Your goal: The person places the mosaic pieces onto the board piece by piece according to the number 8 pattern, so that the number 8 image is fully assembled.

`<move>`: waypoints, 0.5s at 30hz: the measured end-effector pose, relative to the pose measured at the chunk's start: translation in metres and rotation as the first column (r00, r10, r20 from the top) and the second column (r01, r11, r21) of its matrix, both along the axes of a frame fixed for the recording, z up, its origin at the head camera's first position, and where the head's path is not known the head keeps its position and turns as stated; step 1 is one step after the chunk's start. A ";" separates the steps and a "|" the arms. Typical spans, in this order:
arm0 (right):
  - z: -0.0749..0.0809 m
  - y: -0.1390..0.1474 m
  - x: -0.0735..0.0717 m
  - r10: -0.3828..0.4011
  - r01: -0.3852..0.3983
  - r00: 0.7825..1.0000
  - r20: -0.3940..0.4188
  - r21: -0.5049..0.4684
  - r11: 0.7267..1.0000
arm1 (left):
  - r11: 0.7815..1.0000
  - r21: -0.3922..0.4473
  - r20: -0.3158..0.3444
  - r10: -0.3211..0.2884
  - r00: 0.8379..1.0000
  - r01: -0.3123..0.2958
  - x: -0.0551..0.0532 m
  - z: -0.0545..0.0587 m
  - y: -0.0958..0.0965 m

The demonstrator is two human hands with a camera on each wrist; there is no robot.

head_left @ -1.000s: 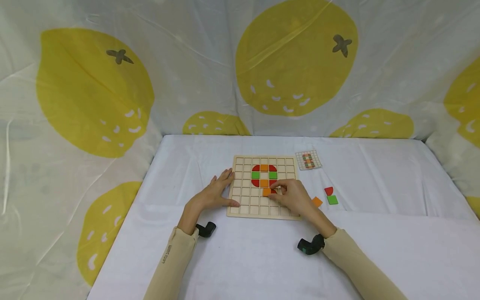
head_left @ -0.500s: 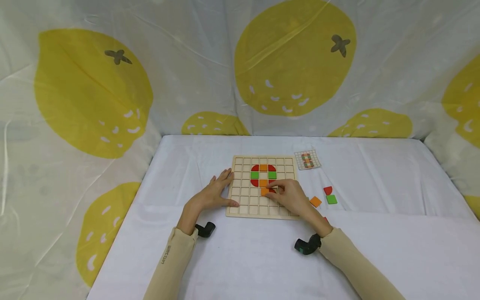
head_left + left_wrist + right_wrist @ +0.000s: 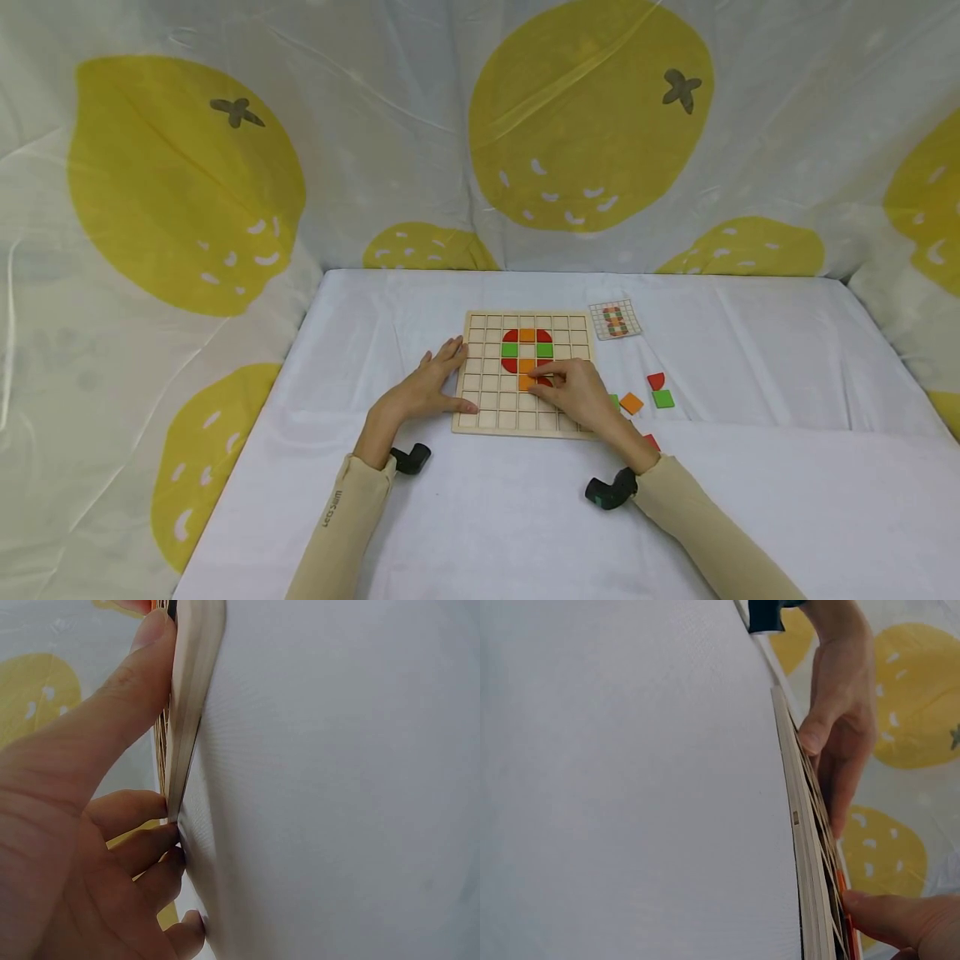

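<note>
A wooden grid board [image 3: 495, 421] lies on the white cloth, with red, orange and green tiles set in its cells. The thumb and forefinger of my right hand [image 3: 583, 393] pinch an orange square tile [image 3: 523, 382] at a cell below the upper ring of tiles. Beside it a red tile [image 3: 545, 381] is partly hidden by these fingers. My left hand [image 3: 426, 389] rests with spread fingers along the board's left edge, its thumb over the rim. In the left wrist view the thumb [image 3: 120, 712] lies on the board's edge [image 3: 191, 682].
A small pattern card [image 3: 615, 320] lies beyond the board's right corner. To the right are a loose red tile [image 3: 656, 381], a green tile [image 3: 663, 399] and an orange tile [image 3: 632, 403]. Another red piece [image 3: 652, 441] shows beside the right wrist. A lemon-print cloth [image 3: 390, 167] hangs behind.
My right hand has shifted slightly left with the orange tile, which now sits squarer with the cell. Green and red pieces by the right wrist have come into view. The left hand stays put.
</note>
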State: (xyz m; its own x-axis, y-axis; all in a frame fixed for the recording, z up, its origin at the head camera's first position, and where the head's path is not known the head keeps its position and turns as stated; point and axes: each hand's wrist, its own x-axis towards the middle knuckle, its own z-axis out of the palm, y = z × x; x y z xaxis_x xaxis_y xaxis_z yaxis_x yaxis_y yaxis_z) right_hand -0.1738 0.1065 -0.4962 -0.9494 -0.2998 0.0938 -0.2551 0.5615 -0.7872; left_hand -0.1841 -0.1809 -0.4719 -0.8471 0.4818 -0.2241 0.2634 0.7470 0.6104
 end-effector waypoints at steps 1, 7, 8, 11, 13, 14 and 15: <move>0.000 0.000 0.000 -0.001 0.001 1.000 -0.003 0.000 1.000 | 1.000 -0.002 -0.001 -0.001 1.000 0.001 0.000 0.000 0.000; 0.005 0.001 0.001 0.004 -0.004 1.000 0.017 -0.004 1.000 | 1.000 -0.006 -0.005 0.000 1.000 0.000 -0.001 0.000 0.000; 0.006 0.001 0.002 0.000 0.001 1.000 0.029 -0.009 1.000 | 1.000 -0.004 -0.007 -0.001 1.000 0.001 -0.001 0.000 0.000; 0.013 0.007 0.003 -0.024 0.025 0.998 0.063 -0.013 1.000 | 1.000 -0.002 -0.007 -0.004 1.000 0.004 -0.001 0.000 0.000; 0.019 0.013 0.005 -0.051 0.052 0.995 0.084 -0.008 0.999 | 1.000 0.000 -0.007 -0.007 1.000 0.007 -0.001 0.000 0.000; 0.021 0.016 0.005 -0.063 0.064 0.994 0.088 0.000 0.998 | 1.000 0.000 -0.005 -0.007 1.000 0.007 0.000 0.000 -0.001; 0.023 0.020 0.006 -0.074 0.073 0.994 0.086 0.011 0.997 | 1.000 0.000 -0.003 -0.006 1.000 0.006 0.000 0.000 -0.001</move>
